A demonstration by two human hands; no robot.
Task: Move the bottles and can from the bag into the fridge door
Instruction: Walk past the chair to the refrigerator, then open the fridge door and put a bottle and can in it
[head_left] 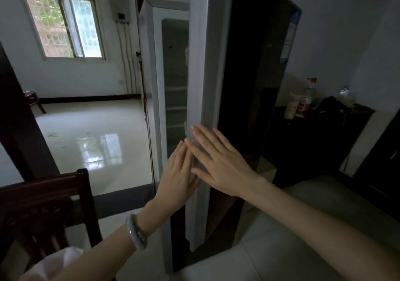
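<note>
A tall dark fridge stands ahead, its door [203,64] swung partly out so that I see its grey edge. Through the narrow gap the white inside [175,81] with shelves shows dimly. My left hand [177,172] lies flat with fingers straight against the door's inner edge. My right hand [218,161] rests flat on the grey door edge just above and right of it, fingers spread. Neither hand holds anything. A white plastic bag [54,263] sits at the bottom left, on or by a chair; its contents are hidden.
A dark wooden chair [43,205] stands at lower left. A dark cabinet [320,133] to the right of the fridge carries a cup, a red-capped bottle and a black item. Glossy tiled floor [97,142] spreads to the left under a window.
</note>
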